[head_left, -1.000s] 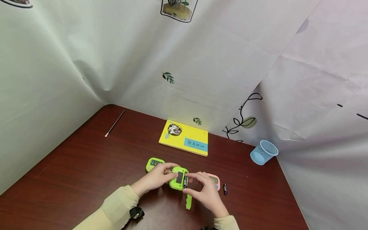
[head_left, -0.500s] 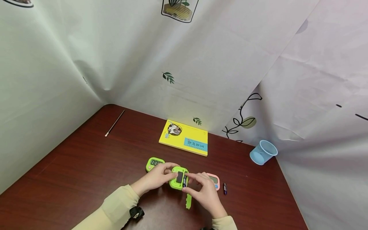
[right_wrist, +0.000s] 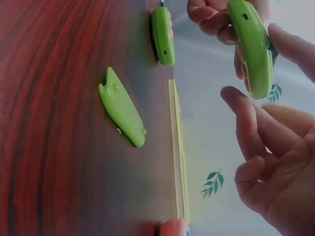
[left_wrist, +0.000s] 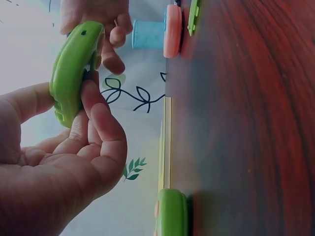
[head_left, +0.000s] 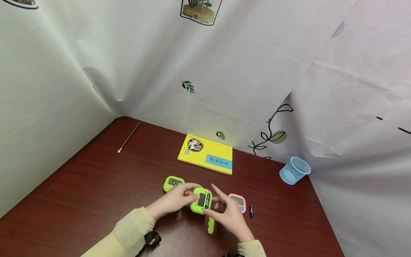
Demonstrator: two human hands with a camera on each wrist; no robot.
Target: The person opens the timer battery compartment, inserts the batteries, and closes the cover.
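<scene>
On the far left of the table (head_left: pixel 80 185) lies a thin stick (head_left: pixel 128 137). Nearer the middle a green timer (head_left: pixel 173 182) lies face up, and behind it a flat yellow book (head_left: pixel 205 154). The left hand (head_left: pixel 174 198) grips a second green timer (head_left: pixel 201 200) above the table, fingers curled on its edge; its back is open and a battery sits in the slot. The right hand (head_left: pixel 226 214) is beside it with fingers spread, thumb near its lower edge, gripping nothing. The green cover (head_left: pixel 210 225) lies on the wood below. To the right lie a pink timer (head_left: pixel 238 201), a loose battery (head_left: pixel 252 210) and a blue mesh cup (head_left: pixel 294 170); its inside I cannot see.
</scene>
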